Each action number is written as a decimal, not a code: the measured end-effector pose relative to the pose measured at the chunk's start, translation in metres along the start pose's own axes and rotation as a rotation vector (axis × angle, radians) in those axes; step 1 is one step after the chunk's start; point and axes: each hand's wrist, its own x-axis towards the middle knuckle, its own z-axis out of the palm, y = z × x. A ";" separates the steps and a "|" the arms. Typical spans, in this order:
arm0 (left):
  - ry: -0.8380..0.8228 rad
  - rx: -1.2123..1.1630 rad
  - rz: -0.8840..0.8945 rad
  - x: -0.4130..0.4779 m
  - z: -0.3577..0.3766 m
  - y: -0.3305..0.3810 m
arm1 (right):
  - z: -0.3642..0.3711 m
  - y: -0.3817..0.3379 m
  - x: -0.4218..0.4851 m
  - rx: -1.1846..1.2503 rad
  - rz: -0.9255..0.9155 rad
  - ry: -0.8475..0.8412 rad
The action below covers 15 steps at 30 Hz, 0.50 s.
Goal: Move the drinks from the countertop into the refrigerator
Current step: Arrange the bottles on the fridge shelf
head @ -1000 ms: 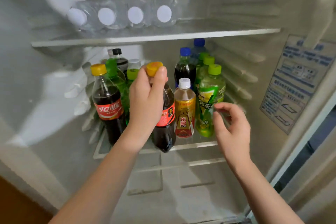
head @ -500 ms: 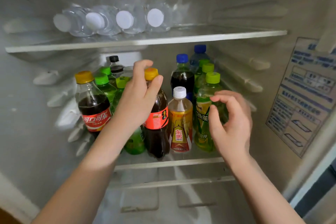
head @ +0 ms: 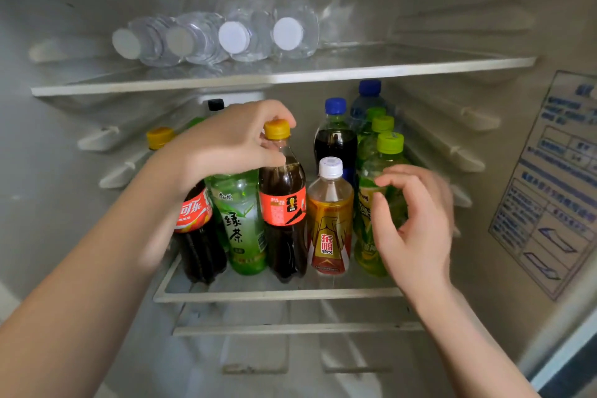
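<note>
Centre frame, left hand (head: pixel 226 145) pinches the yellow-capped dark cola bottle (head: pixel 283 207) at its neck; blurred right hand (head: pixel 416 223) curls before the lime-capped green plastic bottle (head: pixel 367 168), grip unclear.

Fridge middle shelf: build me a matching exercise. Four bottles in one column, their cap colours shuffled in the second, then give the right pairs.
Bottles
1. cola bottle gripped at the neck by the left hand
2. short golden energy drink bottle
3. green tea bottle at front right
4. dark soda bottle behind the energy drink

Cap colours
a. blue
b. white
c. yellow
d. lime green

Pairs: 1-c, 2-b, 3-d, 4-a
</note>
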 end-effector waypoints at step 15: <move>-0.095 0.176 0.117 0.039 -0.010 -0.002 | -0.006 0.000 0.005 -0.020 -0.030 0.008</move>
